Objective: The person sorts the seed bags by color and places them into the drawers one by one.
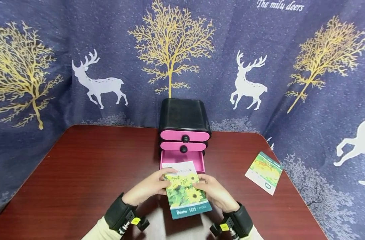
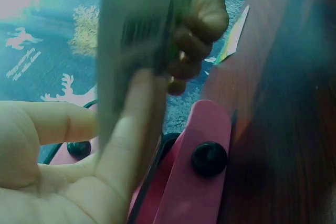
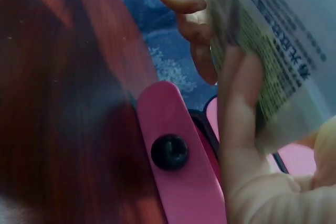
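Both hands hold a flower seed packet (image 1: 187, 200) with yellow blooms and a teal lower band. My left hand (image 1: 147, 187) pinches its left edge, thumb on the front and fingers behind. On the opposite edge, my right hand (image 1: 218, 194) pinches it the same way. In the wrist views, fingers (image 2: 137, 124) press the printed back of the packet (image 3: 278, 40). Just beyond it, the pulled-out pink bottom drawer (image 1: 182, 156) belongs to a small black drawer cabinet (image 1: 185, 115). The packet hides the drawer's front in the head view; its black knob (image 3: 169, 151) shows from the right wrist.
Above the pulled-out drawer are two pink drawer fronts (image 1: 170, 135) with black knobs. A second packet (image 1: 265, 171), orange and green, lies at the right edge of the reddish-brown table (image 1: 89, 173). A dark blue cloth (image 1: 110, 26) with deer and trees hangs behind.
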Motion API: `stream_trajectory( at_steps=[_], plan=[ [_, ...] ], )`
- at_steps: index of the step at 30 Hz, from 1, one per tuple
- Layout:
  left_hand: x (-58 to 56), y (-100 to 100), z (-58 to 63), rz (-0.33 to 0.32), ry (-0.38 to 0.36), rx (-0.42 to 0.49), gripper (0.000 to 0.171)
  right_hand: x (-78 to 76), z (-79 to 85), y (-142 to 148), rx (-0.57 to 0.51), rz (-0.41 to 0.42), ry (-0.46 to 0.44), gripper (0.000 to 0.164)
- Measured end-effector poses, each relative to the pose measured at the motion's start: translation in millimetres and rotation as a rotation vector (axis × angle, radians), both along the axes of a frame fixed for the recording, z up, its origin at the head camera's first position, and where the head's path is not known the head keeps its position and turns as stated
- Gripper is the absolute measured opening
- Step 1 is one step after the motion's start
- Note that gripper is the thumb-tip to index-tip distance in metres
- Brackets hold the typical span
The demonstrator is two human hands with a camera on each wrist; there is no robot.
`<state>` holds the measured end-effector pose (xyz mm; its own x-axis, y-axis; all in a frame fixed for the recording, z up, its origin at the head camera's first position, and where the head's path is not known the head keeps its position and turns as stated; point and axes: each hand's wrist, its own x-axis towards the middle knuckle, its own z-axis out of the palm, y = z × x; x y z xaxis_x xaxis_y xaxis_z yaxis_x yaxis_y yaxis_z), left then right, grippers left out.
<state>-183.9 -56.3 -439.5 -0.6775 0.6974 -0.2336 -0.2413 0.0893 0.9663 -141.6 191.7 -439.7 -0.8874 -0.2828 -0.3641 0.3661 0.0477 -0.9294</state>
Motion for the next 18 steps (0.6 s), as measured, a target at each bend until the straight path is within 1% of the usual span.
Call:
stream_trajectory(
  at_steps=[2,5,8,10,12,17,18],
  plan=[
    [-0.7,-2,-0.8,-0.007,-0.018,0.015,0.048,-5.7,0.2,-2,0.054,-0.062,0.016,0.037],
    [-3.6,-3,-1.4,-0.030,-0.057,0.036,0.048,-14.2,0.2,-3,0.102,-0.151,0.002,0.034],
    [-9.1,-2,0.0,-0.032,-0.082,0.037,0.048,-20.9,-0.6,-4,0.117,-0.196,-0.005,0.036],
    [-14.4,-2,0.3,-0.025,-0.090,0.032,0.048,-24.6,-1.8,-6,0.096,-0.193,-0.011,0.037],
    [-20.7,-2,-1.6,-0.012,-0.095,0.030,0.048,-27.3,-1.9,-8,0.043,-0.169,-0.017,0.039],
    [-37.5,0,-8.6,-0.006,-0.072,0.034,0.048,-32.3,1.5,-11,-0.078,-0.117,-0.028,0.040],
    [-40.2,0,-9.0,-0.005,-0.069,0.033,0.048,-33.1,2.1,-11,-0.089,-0.111,-0.024,0.040]
  ],
)
